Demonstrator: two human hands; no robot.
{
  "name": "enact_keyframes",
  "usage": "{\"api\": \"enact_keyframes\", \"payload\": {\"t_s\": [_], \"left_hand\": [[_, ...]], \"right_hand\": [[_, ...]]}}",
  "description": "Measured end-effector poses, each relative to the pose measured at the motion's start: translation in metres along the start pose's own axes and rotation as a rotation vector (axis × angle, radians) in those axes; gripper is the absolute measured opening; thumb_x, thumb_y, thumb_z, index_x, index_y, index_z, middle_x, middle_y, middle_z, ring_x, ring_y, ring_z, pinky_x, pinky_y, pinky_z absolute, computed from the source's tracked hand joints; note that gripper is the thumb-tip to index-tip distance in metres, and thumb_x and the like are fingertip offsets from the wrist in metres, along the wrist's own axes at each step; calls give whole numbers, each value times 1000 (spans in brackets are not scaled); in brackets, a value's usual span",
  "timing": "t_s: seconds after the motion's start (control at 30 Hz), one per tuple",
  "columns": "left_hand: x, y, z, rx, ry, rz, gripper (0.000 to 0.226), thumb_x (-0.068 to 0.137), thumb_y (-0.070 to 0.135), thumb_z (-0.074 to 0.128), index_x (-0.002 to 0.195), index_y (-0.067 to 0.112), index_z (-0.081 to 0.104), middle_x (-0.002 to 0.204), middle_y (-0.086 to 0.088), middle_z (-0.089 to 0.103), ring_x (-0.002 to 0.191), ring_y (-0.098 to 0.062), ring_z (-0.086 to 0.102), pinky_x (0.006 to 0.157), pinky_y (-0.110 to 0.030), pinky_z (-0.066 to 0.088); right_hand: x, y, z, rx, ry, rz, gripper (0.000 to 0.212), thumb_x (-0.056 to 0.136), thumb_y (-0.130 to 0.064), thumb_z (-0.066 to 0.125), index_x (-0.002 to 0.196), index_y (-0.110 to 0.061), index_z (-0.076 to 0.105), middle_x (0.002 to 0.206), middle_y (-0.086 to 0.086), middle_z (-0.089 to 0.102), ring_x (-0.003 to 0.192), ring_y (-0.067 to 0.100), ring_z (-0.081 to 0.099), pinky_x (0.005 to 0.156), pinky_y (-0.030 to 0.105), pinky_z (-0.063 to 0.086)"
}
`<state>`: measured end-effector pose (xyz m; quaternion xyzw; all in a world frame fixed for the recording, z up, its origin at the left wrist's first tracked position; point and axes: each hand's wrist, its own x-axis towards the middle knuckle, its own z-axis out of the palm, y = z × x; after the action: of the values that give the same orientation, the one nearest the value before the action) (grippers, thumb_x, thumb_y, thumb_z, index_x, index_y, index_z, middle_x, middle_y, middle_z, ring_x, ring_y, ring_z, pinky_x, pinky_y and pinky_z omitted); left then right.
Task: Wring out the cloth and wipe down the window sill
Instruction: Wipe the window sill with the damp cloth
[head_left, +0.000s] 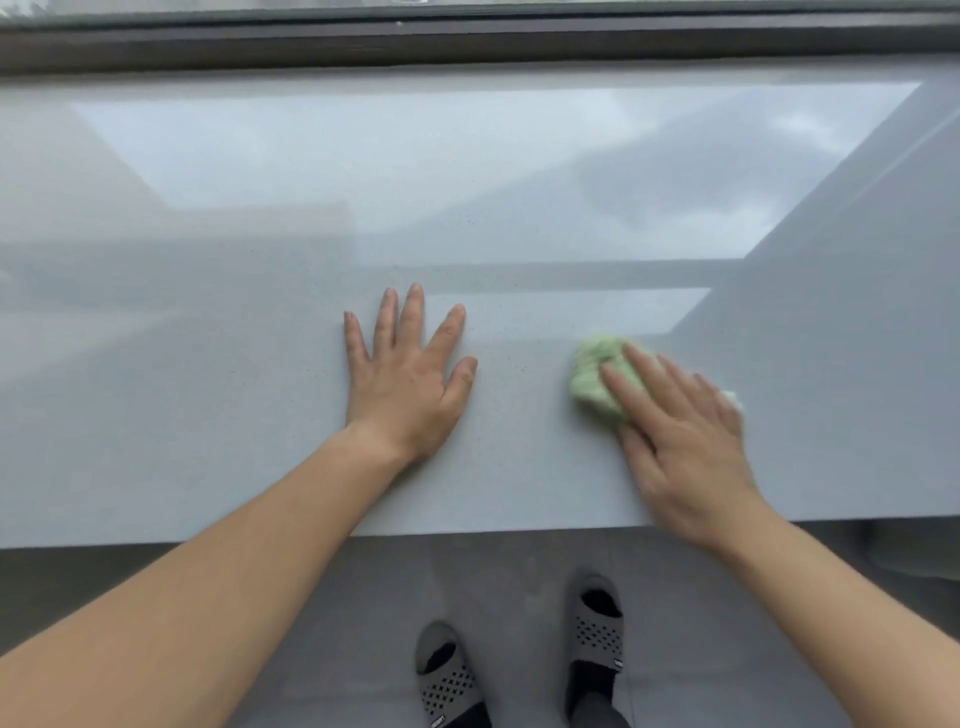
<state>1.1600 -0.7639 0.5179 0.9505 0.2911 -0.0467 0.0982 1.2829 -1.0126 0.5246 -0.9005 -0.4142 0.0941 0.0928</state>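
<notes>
Two bare hands rest on a wide, pale grey window sill (208, 389), seen from above by the person they belong to. The left hand (405, 384) lies palm down on the glossy surface near the middle of the view, with its fingers straight and spread apart and its thumb pointing to the right. It holds nothing.

The right hand (680, 441) sits well apart from it, further right and slightly nearer the front edge of the sill. Its fingers (639, 374) are straight, close together and angled up and to the left, and they lie flat on top of a light green cloth (595, 384), pressing it against the sill. This hand looks slightly blurred.

The cloth is bunched and fluffy. Most of it is visible beyond and beside the fingertips, on the side facing the left hand, and a small pale corner peeks out past the little finger on the far right. The rest is hidden under the fingers and palm.

Light patches and darker shapes are reflected in the shiny sill. A dark window frame (467, 41) runs along the top of the view. Below the front edge of the sill is a grey floor (363, 597), where the person's feet stand in grey slippers (595, 634) with black patterns.
</notes>
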Motion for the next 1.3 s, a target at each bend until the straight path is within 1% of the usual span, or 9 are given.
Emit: {"api": "enact_keyframes", "payload": {"t_s": [0.1, 0.23, 0.3, 0.5, 0.7, 0.93, 1.07, 1.13, 1.3], "left_hand": [[1, 9, 0, -42, 36, -35, 57, 96, 47, 28, 151, 35, 19, 164, -6, 0, 149, -25, -10, 115, -58, -13], [10, 38, 2, -115, 59, 4, 60, 91, 44, 26, 149, 31, 28, 164, -5, 7, 150, -23, -4, 117, -55, -11], [20, 48, 4, -117, 63, -16, 60, 92, 47, 26, 150, 32, 27, 164, -5, 6, 150, -23, -5, 117, -54, -12], [51, 58, 5, -119, 85, -106, 54, 98, 45, 31, 150, 32, 25, 164, -3, 3, 150, -20, -7, 116, -54, -13], [77, 70, 1, -138, 125, -134, 54, 96, 41, 37, 147, 26, 31, 163, -9, 9, 150, -23, -3, 117, -53, -11], [134, 85, -9, -240, 153, -163, 49, 97, 35, 38, 145, 26, 35, 163, -6, 11, 150, -22, -2, 118, -49, -10], [143, 85, -3, -179, 135, -183, 51, 97, 39, 35, 146, 29, 30, 164, -2, 7, 150, -20, -3, 118, -52, -8], [141, 85, 0, -130, 139, -178, 54, 97, 42, 31, 149, 29, 25, 164, -2, 4, 150, -20, -5, 118, -52, -9], [145, 92, -2, -112, 120, -205, 57, 92, 45, 25, 146, 28, 28, 163, -4, 7, 149, -22, -3, 117, -54, -8]], "right_hand": [[-3, -13, 2, 17, 72, 121, 57, 94, -35, 32, 150, -39, 28, 163, -7, 18, 147, 27, 21, 117, 47, 12], [-46, -17, 5, -49, -61, -302, 55, 98, -34, 37, 152, -39, 27, 163, -9, 17, 150, 21, 16, 118, 46, 14], [-20, 9, -4, -61, -101, -362, 56, 97, -36, 36, 152, -42, 23, 163, -11, 16, 149, 19, 17, 119, 43, 12], [87, 31, -14, 6, 31, 51, 55, 98, -35, 30, 152, -42, 18, 164, -11, 6, 150, 22, 8, 119, 40, -2], [68, 51, -18, -48, -118, -452, 56, 97, -36, 37, 151, -43, 26, 163, -12, 17, 149, 20, 19, 119, 44, 12], [213, 63, -30, -11, 24, -93, 53, 100, -39, 26, 152, -43, 17, 164, -11, 8, 150, 22, 9, 119, 42, 2], [190, 58, -28, -50, -79, -420, 54, 98, -46, 17, 152, -45, 13, 164, -14, 6, 150, 20, 9, 119, 42, 4], [212, 76, -35, -61, -108, -472, 55, 96, -47, 16, 152, -47, 13, 163, -17, 8, 150, 18, 11, 120, 38, 4], [303, 75, -38, -7, 39, -104, 52, 99, -39, 24, 150, -43, 19, 164, -9, 10, 149, 24, 11, 119, 45, 4]]}}
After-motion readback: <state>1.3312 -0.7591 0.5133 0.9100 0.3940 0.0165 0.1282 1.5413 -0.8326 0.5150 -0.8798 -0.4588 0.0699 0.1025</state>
